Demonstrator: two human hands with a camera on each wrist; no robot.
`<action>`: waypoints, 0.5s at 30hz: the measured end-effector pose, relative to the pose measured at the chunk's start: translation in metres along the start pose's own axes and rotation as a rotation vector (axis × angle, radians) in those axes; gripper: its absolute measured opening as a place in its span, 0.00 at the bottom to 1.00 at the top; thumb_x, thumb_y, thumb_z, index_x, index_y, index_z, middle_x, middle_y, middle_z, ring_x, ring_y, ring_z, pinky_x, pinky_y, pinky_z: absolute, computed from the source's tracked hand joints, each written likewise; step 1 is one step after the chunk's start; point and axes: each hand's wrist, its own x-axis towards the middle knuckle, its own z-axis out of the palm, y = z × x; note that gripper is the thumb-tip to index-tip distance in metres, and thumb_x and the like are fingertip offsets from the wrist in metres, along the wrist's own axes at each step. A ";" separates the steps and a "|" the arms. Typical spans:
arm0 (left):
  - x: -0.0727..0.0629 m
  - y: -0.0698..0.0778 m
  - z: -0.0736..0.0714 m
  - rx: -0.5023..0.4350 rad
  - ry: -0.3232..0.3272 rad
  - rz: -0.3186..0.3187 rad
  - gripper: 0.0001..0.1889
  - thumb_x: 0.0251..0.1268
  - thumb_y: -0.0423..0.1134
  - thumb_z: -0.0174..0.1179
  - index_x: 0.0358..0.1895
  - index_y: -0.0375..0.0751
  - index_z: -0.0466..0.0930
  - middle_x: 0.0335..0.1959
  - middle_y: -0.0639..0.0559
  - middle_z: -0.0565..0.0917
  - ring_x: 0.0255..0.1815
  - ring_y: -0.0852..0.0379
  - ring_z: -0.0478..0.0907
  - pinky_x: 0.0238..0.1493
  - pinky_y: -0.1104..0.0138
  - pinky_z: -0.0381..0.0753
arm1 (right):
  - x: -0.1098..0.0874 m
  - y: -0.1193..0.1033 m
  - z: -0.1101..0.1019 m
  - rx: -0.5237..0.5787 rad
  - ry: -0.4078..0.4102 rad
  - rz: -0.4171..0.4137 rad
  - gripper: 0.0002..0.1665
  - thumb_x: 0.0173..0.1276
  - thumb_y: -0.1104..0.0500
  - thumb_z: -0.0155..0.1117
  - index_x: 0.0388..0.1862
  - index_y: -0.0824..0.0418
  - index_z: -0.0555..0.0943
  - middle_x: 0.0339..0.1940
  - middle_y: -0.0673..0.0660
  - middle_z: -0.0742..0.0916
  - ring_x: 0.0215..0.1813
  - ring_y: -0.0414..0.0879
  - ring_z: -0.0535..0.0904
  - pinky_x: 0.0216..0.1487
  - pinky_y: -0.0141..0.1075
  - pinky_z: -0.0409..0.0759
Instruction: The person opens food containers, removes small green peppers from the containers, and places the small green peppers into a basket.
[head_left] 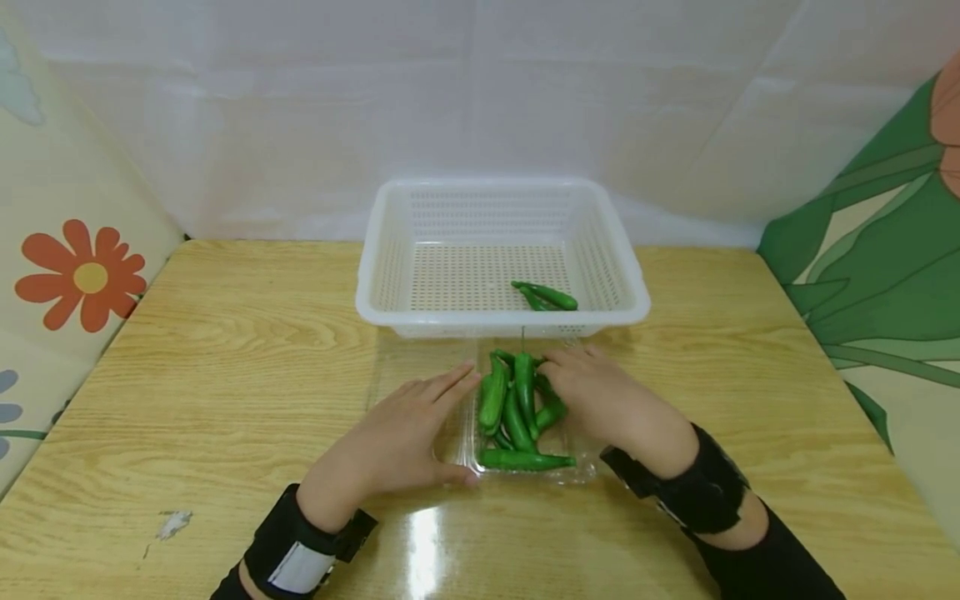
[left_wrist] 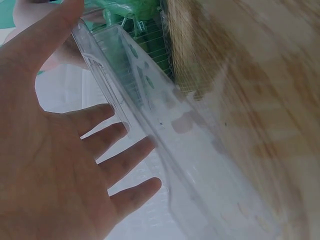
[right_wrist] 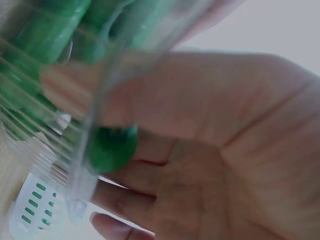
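Several green chili peppers lie in a clear plastic box, one crosswise along its near side. The clear lid is folded out to the left. My left hand spreads its fingers along the box's left side, thumb at the near corner; in the left wrist view the straight fingers touch the clear plastic. Over the box's far right side, my right hand pinches a green chili pepper between thumb and fingers. Part of that pepper is hidden behind the thumb.
Behind the box stands a white perforated basket, its front rim overlapping the lid's far end in the head view. Inside it lie green chili peppers near the front right. The wooden table backs onto a white cloth.
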 end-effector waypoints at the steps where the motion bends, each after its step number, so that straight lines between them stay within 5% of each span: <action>1: 0.000 0.000 0.000 0.000 0.001 0.001 0.61 0.47 0.69 0.69 0.80 0.46 0.48 0.80 0.48 0.51 0.76 0.46 0.56 0.74 0.47 0.56 | 0.000 0.000 0.000 0.006 0.014 -0.005 0.42 0.44 0.50 0.85 0.54 0.70 0.81 0.54 0.62 0.83 0.58 0.60 0.77 0.61 0.56 0.72; 7: 0.000 0.000 -0.001 0.000 0.003 0.003 0.61 0.46 0.68 0.70 0.80 0.46 0.48 0.80 0.48 0.51 0.76 0.46 0.57 0.74 0.48 0.56 | 0.001 0.001 -0.003 0.050 0.080 -0.038 0.38 0.38 0.51 0.87 0.47 0.67 0.84 0.49 0.60 0.85 0.53 0.58 0.79 0.59 0.54 0.76; 9: 0.000 0.000 -0.001 -0.002 0.002 0.002 0.61 0.46 0.68 0.70 0.80 0.46 0.47 0.80 0.47 0.51 0.76 0.46 0.56 0.74 0.48 0.56 | 0.001 0.002 -0.004 0.050 0.105 -0.054 0.29 0.43 0.57 0.86 0.44 0.66 0.85 0.47 0.59 0.86 0.51 0.57 0.81 0.57 0.52 0.78; 12: 0.000 0.000 -0.001 -0.004 -0.001 0.000 0.61 0.47 0.68 0.70 0.81 0.47 0.47 0.80 0.48 0.51 0.76 0.46 0.56 0.74 0.47 0.56 | 0.000 0.003 -0.006 0.023 0.145 -0.077 0.15 0.53 0.71 0.76 0.40 0.65 0.86 0.43 0.58 0.87 0.47 0.54 0.82 0.53 0.49 0.81; 15: 0.000 -0.001 0.000 -0.003 -0.006 -0.003 0.61 0.47 0.68 0.70 0.81 0.47 0.47 0.80 0.48 0.50 0.76 0.46 0.56 0.74 0.47 0.55 | -0.001 0.004 -0.007 0.003 0.186 -0.080 0.15 0.56 0.80 0.65 0.36 0.63 0.86 0.37 0.57 0.87 0.42 0.51 0.83 0.47 0.45 0.84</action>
